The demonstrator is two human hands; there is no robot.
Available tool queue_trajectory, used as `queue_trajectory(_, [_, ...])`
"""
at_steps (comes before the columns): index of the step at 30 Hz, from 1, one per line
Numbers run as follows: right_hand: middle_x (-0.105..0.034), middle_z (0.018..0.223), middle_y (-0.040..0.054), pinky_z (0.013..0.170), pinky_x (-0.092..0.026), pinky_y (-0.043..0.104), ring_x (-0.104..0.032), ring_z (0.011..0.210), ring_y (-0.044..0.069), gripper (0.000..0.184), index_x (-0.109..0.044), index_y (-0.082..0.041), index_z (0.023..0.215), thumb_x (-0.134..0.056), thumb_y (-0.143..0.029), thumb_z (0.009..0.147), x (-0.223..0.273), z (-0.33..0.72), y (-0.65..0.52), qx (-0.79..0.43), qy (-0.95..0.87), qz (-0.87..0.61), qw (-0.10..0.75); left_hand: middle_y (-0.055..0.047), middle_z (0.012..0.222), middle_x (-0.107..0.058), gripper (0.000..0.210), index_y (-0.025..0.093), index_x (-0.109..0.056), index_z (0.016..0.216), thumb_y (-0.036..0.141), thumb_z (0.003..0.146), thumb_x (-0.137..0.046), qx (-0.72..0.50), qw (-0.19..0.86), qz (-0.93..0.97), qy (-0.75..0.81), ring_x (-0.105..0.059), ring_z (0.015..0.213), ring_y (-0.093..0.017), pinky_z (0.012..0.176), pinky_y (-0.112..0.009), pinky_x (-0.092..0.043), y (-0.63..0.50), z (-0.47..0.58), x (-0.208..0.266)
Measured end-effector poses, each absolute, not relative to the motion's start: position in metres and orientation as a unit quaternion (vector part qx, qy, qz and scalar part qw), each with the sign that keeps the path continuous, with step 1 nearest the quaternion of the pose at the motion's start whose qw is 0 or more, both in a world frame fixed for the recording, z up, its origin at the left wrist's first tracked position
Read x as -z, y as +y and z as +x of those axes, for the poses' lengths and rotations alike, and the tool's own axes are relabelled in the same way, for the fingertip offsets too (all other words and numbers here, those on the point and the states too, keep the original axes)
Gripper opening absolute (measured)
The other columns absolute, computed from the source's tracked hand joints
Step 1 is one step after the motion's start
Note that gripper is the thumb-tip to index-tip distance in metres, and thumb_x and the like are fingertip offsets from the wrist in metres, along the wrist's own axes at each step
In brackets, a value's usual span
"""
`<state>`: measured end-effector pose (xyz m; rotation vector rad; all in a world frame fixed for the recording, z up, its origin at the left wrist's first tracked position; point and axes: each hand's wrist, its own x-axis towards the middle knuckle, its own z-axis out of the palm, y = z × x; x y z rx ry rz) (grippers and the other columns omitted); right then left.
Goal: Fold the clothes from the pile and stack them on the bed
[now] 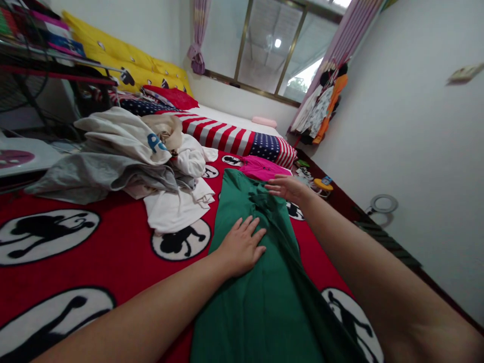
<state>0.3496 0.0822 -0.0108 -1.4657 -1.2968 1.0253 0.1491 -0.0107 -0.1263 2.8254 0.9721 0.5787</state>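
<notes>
One long garment of plain green cloth (260, 297) lies lengthwise across a bright red blanket with black-and-white oval motifs (124, 242), running from the lower frame edge up to the middle, its upper part creased. Two hands at work: the left hand (243, 247) rests palm down on the green garment, fingers spread and straight; the right hand (287, 189) is at its upper right edge, fingers extended and uncurled, contact with the cloth cannot be told. Ovals on the blanket: at least seven, some partly covered. Just beyond the green garment: one hot-pink garment (264, 168), laid out. To its left: one heaped pile of white, beige and grey clothes (124, 136), individual pieces too overlapped to count; one white garment (177, 204) spreads from its near side. Farther back: one stars-and-stripes cloth cover (223, 138), one red cushion (172, 97) and one pale pink oblong pillow (264, 121). At the far wall: one window (272, 45), two purple curtains (198, 35). Right: one white ring-shaped lamp (383, 203).
</notes>
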Motion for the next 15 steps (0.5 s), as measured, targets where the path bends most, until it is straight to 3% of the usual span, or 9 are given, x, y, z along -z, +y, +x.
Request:
queue_trajectory(3, [-0.065,0.108,0.0052,0.076,-0.055,0.029,-0.066,0.097,0.016,0.035,-0.054,-0.021,0.102,-0.068,-0.013,0.071,0.014,0.338,0.041,-0.429,-0.502,-0.566,0.493,-0.012,0.153,-0.035,0.051,0.022,-0.048,0.14,0.047,0.096,-0.037,-0.183,0.048,0.929,0.318,-0.028,0.143,-0.029,0.115,-0.05,-0.022,-0.01,0.149,0.124])
queue_trajectory(5, [-0.063,0.116,0.0069,0.075,-0.054,0.029,-0.067,0.096,0.017,0.041,-0.056,-0.021,0.107,-0.072,-0.019,0.07,0.015,0.344,0.003,-0.425,-0.519,-0.566,0.478,-0.013,0.153,-0.036,0.051,0.021,-0.048,0.14,0.046,0.096,-0.038,-0.174,0.049,0.931,0.318,-0.029,0.143,-0.029,0.115,-0.05,-0.023,-0.01,0.149,0.123])
queue_trajectory(9, [-0.068,0.101,0.0069,0.073,-0.052,0.03,-0.067,0.081,0.016,0.039,-0.061,-0.018,0.103,-0.073,-0.034,0.07,0.022,0.375,-0.087,-0.366,-0.58,-0.638,0.349,-0.012,0.153,-0.036,0.051,0.021,-0.049,0.139,0.045,0.096,-0.04,-0.164,0.05,0.932,0.321,-0.029,0.142,-0.029,0.115,-0.049,-0.022,-0.007,0.149,0.123])
queue_trajectory(15, [-0.067,0.082,0.0036,0.064,-0.046,0.026,-0.06,0.072,0.017,0.023,-0.066,-0.018,0.091,-0.066,-0.036,0.076,0.046,0.402,-0.217,-0.281,-0.596,-0.744,0.107,-0.013,0.153,-0.036,0.05,0.021,-0.049,0.139,0.043,0.095,-0.042,-0.151,0.049,0.931,0.328,-0.031,0.141,-0.03,0.114,-0.05,-0.024,-0.008,0.15,0.122])
